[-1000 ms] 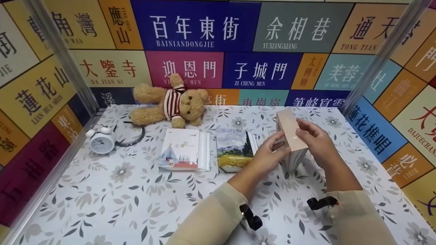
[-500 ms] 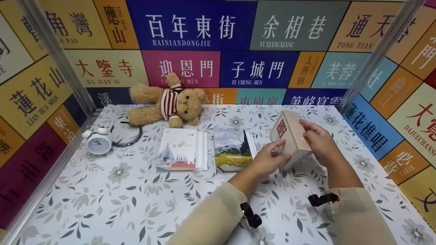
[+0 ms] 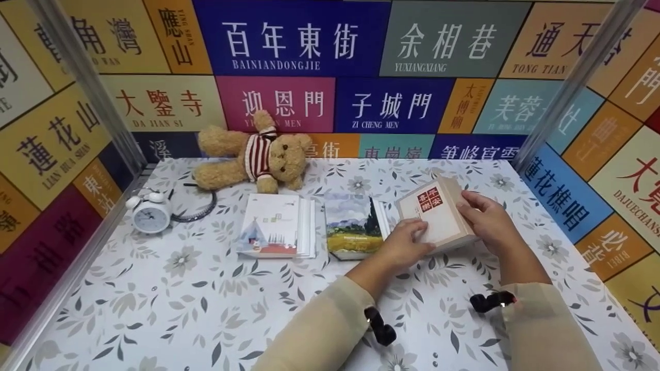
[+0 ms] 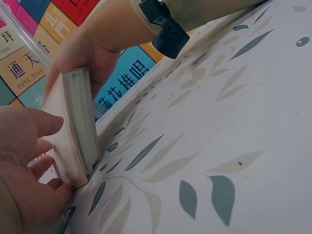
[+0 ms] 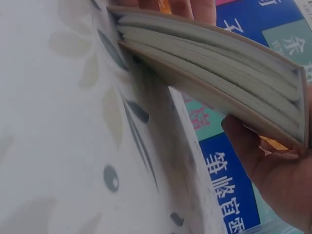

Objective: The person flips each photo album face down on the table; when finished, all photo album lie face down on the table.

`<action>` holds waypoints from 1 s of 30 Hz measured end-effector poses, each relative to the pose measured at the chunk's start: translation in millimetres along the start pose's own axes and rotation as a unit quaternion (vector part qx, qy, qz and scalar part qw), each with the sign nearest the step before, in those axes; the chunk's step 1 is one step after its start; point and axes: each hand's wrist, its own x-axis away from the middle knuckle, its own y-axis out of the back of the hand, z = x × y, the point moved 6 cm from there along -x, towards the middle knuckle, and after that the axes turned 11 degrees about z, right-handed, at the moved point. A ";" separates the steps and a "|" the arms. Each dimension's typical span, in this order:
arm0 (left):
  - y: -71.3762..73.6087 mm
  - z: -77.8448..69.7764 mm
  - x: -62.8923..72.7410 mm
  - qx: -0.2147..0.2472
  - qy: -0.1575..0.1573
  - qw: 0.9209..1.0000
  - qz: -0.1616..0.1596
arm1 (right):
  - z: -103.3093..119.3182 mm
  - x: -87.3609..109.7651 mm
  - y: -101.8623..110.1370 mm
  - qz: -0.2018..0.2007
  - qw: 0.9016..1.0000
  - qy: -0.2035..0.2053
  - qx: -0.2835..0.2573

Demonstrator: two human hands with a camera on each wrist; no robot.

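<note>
A thick pale book [image 3: 435, 220] with a red square of characters on its cover leans low over the table's right part, spine side raised. My right hand [image 3: 489, 220] grips that spine edge; in the right wrist view its thumb [image 5: 243, 144] lies against the back cover. Fingers of my left hand [image 3: 405, 243] rest on the front cover near its left lower corner. The left wrist view shows those fingers [image 4: 44, 163] spread along the cover and the page block [image 4: 80, 119] facing the camera. The book's left edge is down at the tabletop.
Left of the held book lie a book with a painted landscape [image 3: 350, 226] and a white book with a tent picture [image 3: 270, 226]. Behind are a teddy bear [image 3: 263, 157], a dark hoop [image 3: 198, 214] and a white alarm clock [image 3: 150, 215]. Printed panels [image 3: 289, 41] wall the table.
The book has tipped from upright down to the left, so its front cover now faces up. Both hands have moved with it, the right one slightly right and lower.
</note>
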 end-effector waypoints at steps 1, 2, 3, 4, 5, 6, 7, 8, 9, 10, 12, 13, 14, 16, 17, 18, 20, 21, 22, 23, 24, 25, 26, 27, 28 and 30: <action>-0.3 0.3 0.3 -0.005 0.009 1.000 0.003 | -3.4 -1.1 1.7 0.000 1.000 -0.002 0.000; -0.4 0.4 0.6 -0.009 0.017 1.000 0.006 | -6.4 -2.1 3.0 0.002 1.000 -0.005 -0.001; -0.7 1.0 0.6 -0.012 0.025 1.000 0.008 | -9.4 -3.2 4.0 0.005 1.000 -0.010 -0.005; -0.8 1.2 0.8 -0.014 0.032 0.999 0.010 | -12.0 -4.2 4.9 0.008 1.000 -0.015 -0.007; -0.7 1.2 1.1 -0.017 0.038 0.999 0.012 | -14.6 -5.1 5.9 0.011 1.000 -0.020 -0.010; -0.9 1.4 1.4 -0.021 0.041 0.999 0.014 | -16.9 -5.5 6.8 0.014 0.999 -0.028 -0.009; -0.9 1.3 1.6 -0.024 0.044 0.999 0.015 | -19.0 -6.0 7.9 0.015 0.999 -0.034 -0.008; -0.9 1.3 1.6 -0.026 0.045 0.999 0.017 | -20.9 -6.1 8.9 0.016 0.999 -0.040 -0.007; -1.1 1.4 1.6 -0.028 0.046 0.998 0.019 | -22.9 -6.1 10.0 0.015 0.999 -0.047 -0.006; -1.2 1.3 2.0 -0.028 0.046 0.998 0.020 | -24.5 -6.0 11.0 0.012 0.999 -0.052 -0.002; -1.3 1.5 2.4 -0.027 0.046 0.998 0.022 | -27.6 -5.3 13.2 0.000 0.998 -0.067 0.002; -1.2 1.5 2.4 -0.024 0.046 0.998 0.023 | -29.0 -5.2 14.2 -0.006 0.997 -0.072 -0.002; -1.0 1.5 2.7 -0.021 0.045 0.999 0.022 | -30.2 -5.0 14.8 -0.011 0.997 -0.075 -0.010; -0.5 1.3 3.6 -0.013 0.045 0.999 0.021 | -32.2 -4.5 16.2 -0.022 0.996 -0.083 -0.009; -0.3 1.2 3.8 -0.009 0.044 0.999 0.020 | -33.3 -4.5 16.8 -0.025 0.996 -0.086 -0.009; -0.1 0.9 4.2 -0.005 0.044 0.999 0.020 | -34.5 -4.7 17.1 -0.024 0.996 -0.088 -0.010; 0.3 0.3 5.3 -0.002 0.044 0.999 0.018 | -37.0 -5.2 17.7 -0.020 0.995 -0.093 -0.004; 0.4 0.1 5.9 0.000 0.046 0.999 0.018 | -37.9 -5.3 18.0 -0.018 0.995 -0.095 0.004; 0.6 -0.1 6.3 0.001 0.048 0.999 0.018 | -39.3 -5.7 18.2 -0.015 0.995 -0.097 0.004; 0.8 -0.5 7.0 0.002 0.048 0.999 0.017 | -40.5 -6.2 18.0 -0.012 0.995 -0.099 0.001; 1.0 -0.8 7.5 0.002 0.048 0.999 0.017 | -41.2 -6.3 17.7 -0.010 0.995 -0.100 0.000; 1.2 -0.9 7.8 0.002 0.048 0.999 0.016 | -41.9 -6.7 17.7 -0.008 0.995 -0.100 0.000; 1.5 -1.1 8.1 0.002 0.048 0.999 0.015 | -42.3 -7.0 17.3 -0.006 0.995 -0.099 -0.003; 1.7 -1.2 8.2 0.003 0.047 0.999 0.014 | -42.4 -7.3 16.8 -0.005 0.995 -0.098 -0.005; 2.0 -1.4 8.0 0.003 0.045 0.999 0.012 | -42.7 -7.7 16.7 -0.005 0.995 -0.097 -0.005; 2.4 -1.7 7.8 0.008 0.040 0.999 0.009 | -42.8 -8.2 16.4 -0.005 0.995 -0.096 -0.004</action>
